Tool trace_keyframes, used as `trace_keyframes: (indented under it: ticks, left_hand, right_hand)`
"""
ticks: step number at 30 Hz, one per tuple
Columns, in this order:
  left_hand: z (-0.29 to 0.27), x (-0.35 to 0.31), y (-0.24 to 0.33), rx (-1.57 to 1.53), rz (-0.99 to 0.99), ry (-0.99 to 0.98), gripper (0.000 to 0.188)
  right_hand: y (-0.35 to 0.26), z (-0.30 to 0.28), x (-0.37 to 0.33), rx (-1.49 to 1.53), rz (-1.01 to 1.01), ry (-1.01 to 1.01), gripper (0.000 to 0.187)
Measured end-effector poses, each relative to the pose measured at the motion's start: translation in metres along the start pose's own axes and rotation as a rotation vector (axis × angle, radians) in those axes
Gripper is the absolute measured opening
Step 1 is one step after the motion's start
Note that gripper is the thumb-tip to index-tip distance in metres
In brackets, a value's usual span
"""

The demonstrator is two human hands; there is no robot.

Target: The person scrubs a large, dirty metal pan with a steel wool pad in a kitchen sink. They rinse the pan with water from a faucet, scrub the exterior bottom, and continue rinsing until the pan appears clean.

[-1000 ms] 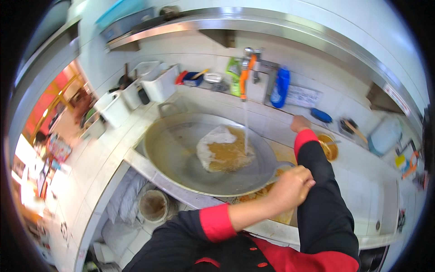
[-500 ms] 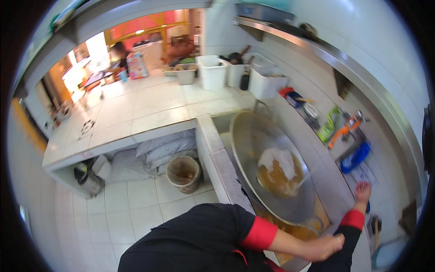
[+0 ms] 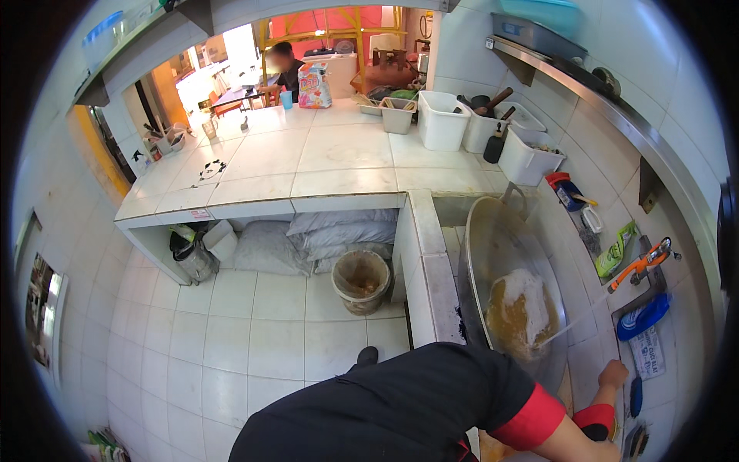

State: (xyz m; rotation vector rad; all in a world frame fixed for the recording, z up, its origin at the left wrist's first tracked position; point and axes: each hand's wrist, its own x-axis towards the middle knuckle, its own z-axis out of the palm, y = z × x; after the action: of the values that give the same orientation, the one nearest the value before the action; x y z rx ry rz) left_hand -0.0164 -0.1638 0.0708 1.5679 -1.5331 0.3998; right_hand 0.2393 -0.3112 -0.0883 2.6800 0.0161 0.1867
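My left arm reaches across at the lower right, and my left hand (image 3: 608, 451) is closed on the black right sleeve (image 3: 596, 432), just below its red cuff; the lower edge cuts off most of the fingers. My right hand (image 3: 613, 374) is raised by the tiled wall with its fingers curled in and nothing visible in them. It is nearest to a dark blue brush-like thing (image 3: 636, 396). Left of it a big metal wok (image 3: 476, 262) leans in the basin, holding brownish, foamy water (image 3: 508, 312). A thin stream runs down into it from the orange tap (image 3: 643, 266).
Above the hands lie a blue brush (image 3: 645, 316) and a green pouch (image 3: 616, 250). White tubs (image 3: 444, 119) with utensils stand on the tiled counter (image 3: 346, 150). A bucket (image 3: 361, 283) and grey sacks (image 3: 342, 235) are below. A person (image 3: 286, 73) sits beyond the opening.
My view has swung left, so the wok and counter now appear farther right. Both hands sit lower in the picture, with the left hand still at the right sleeve.
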Motion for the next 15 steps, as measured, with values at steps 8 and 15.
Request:
trace_keyframes:
  ticks: [8, 15]
  left_hand:
    - [-0.004, -0.003, 0.018, -0.083, 0.230, -0.132, 0.023]
    - [0.063, 0.013, 0.080, -0.509, 0.665, 0.164, 0.020]
  right_hand:
    - [0.048, 0.012, 0.006, 0.014, 0.049, 0.016, 0.012]
    - [0.128, -0.009, 0.001, -0.090, 0.123, -0.031, 0.015]
